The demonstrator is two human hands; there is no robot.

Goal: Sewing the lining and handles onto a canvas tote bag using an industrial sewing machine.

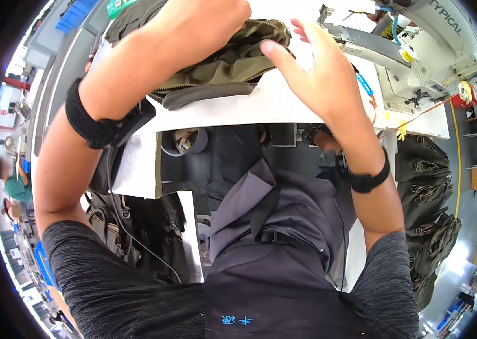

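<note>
An olive-green bag (238,70) with a zipper along its open edge lies on the white table (289,107) in front of me. Over its far side, my left hand (207,20) is bent with its fingers curled closed; whatever is in them is hidden, and the top of the picture cuts the hand off. My right hand (320,70) is at the bag's right end, thumb and fingers spread apart and nothing visible between them. Its thumb tip is at the bag's edge, though contact is unclear. Dark straps with small devices circle both wrists.
A sewing machine (447,39) stands at the right, with blue thread snips (364,83) near its base. Below the table is a waste bin (198,141). Dark green bags (427,186) are stacked at right, more black bags (156,231) at lower left. People work far left.
</note>
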